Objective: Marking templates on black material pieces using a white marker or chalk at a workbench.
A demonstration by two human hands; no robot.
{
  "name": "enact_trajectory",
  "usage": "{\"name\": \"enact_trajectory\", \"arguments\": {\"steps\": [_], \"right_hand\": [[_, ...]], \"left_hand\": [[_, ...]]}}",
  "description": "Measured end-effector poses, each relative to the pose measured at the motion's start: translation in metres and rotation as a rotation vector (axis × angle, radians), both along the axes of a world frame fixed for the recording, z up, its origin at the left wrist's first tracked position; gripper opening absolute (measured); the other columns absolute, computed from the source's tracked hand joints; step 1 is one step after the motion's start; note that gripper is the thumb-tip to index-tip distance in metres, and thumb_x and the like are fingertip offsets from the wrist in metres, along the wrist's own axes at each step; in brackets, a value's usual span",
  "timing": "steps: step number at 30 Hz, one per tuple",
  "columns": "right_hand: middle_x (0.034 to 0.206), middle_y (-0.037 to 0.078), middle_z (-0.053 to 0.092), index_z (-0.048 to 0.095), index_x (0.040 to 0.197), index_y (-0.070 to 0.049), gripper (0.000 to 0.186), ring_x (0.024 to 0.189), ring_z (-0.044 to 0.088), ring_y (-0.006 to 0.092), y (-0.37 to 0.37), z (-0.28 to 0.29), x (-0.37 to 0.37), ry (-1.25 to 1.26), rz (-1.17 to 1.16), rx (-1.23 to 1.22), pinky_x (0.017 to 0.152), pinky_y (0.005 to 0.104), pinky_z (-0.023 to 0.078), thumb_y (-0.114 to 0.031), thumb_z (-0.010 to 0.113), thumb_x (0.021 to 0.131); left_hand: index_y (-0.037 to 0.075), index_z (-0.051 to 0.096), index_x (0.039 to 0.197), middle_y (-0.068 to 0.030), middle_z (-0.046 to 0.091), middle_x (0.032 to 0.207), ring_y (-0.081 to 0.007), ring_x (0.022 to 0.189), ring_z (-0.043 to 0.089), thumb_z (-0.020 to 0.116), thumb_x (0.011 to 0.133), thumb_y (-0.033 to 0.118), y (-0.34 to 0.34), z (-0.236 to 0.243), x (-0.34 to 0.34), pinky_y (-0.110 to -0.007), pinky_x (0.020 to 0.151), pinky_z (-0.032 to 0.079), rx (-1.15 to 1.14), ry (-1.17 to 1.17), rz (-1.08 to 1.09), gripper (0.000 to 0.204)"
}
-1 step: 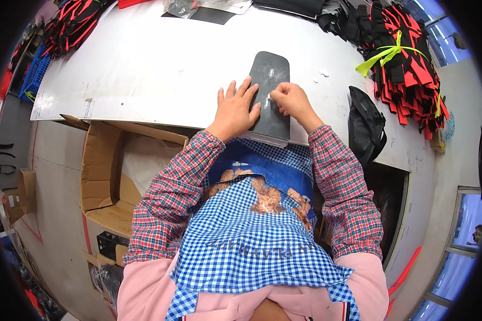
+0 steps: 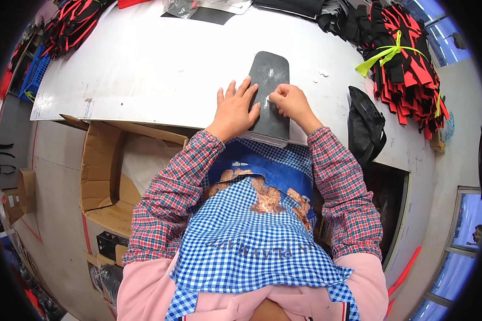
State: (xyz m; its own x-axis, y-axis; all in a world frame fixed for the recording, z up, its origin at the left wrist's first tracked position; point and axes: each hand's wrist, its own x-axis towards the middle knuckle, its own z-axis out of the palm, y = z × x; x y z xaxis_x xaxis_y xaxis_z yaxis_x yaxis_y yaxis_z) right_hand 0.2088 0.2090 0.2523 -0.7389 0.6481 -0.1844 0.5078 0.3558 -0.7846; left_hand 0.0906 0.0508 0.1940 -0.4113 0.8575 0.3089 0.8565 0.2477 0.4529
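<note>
A dark grey, flat panel (image 2: 269, 123) with a rounded far end lies on the white table, its near end at the front edge. Pale whitish marks show on its surface. Layered light edges are visible under its near end. Spread flat, my left hand (image 2: 234, 108) rests with its fingertips and thumb along the panel's left side. My right hand (image 2: 292, 101) is closed in a pinch over the middle of the panel. A small whitish spot shows by its fingertips, but what they hold, if anything, is too small to make out.
Small white bits (image 2: 319, 77) lie right of the panel on the white table (image 2: 144, 69). A black pouch (image 2: 366, 125) sits at the right edge, near a tied bundle of black and red straps (image 2: 404, 69). Below the table's left side stands an open cardboard box (image 2: 99, 166).
</note>
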Motion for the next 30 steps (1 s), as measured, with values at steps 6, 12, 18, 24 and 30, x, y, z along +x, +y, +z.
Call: {"name": "enact_trajectory", "arguments": {"steps": [6, 12, 18, 24, 30], "right_hand": [[0.064, 0.013, 0.066, 0.066, 0.072, -0.004, 0.030, 0.063, 0.067, 0.0249, -0.008, -0.008, -0.010, -0.022, 0.070, 0.359, 0.063, 0.0389, 0.052, -0.034, 0.069, 0.077], [0.061, 0.000, 0.054, 0.058, 0.069, -0.007, 0.022, 0.058, 0.050, 0.0115, 0.007, -0.035, 0.006, 0.075, 0.108, 0.133, 0.054, 0.0323, 0.042, -0.021, 0.066, 0.083], [0.061, -0.007, 0.047, 0.055, 0.074, -0.012, 0.020, 0.050, 0.041, 0.0034, 0.006, -0.025, 0.007, 0.107, 0.141, -0.132, 0.045, 0.0206, 0.031, -0.015, 0.062, 0.092], [0.061, -0.006, 0.046, 0.053, 0.074, -0.013, 0.021, 0.050, 0.040, 0.0028, 0.010, -0.028, 0.002, 0.079, 0.121, -0.142, 0.044, 0.0197, 0.031, -0.016, 0.061, 0.093], [0.060, -0.006, 0.044, 0.051, 0.073, -0.014, 0.022, 0.048, 0.037, 0.0023, 0.021, -0.034, 0.004, 0.066, 0.106, -0.119, 0.042, 0.0197, 0.029, -0.016, 0.061, 0.093]], "left_hand": [[0.013, 0.048, 0.146, -0.0124, 0.036, 0.160, -0.0473, 0.143, 0.033, 0.056, 0.095, 0.036, -0.002, 0.002, -0.005, -0.070, 0.112, 0.024, -0.009, -0.028, 0.018, 0.056], [0.011, 0.055, 0.136, -0.0163, 0.041, 0.154, -0.0488, 0.139, 0.037, 0.059, 0.092, 0.029, -0.002, 0.000, 0.003, -0.069, 0.109, 0.030, 0.117, -0.023, 0.010, 0.047], [0.003, 0.066, 0.084, -0.0134, 0.067, 0.070, -0.0223, 0.061, 0.067, 0.062, 0.096, 0.019, -0.108, 0.110, 0.046, -0.035, 0.056, 0.051, 0.497, -0.759, -0.580, 0.021], [-0.001, 0.067, 0.097, -0.0044, 0.070, 0.077, -0.0100, 0.073, 0.066, 0.069, 0.098, 0.033, -0.231, 0.159, 0.057, -0.026, 0.069, 0.051, 0.093, -1.405, -1.287, 0.033], [0.001, 0.065, 0.108, -0.0087, 0.070, 0.084, -0.0205, 0.077, 0.067, 0.065, 0.098, 0.036, -0.269, 0.160, 0.095, -0.031, 0.070, 0.051, 0.501, -1.327, -0.985, 0.037]]}}
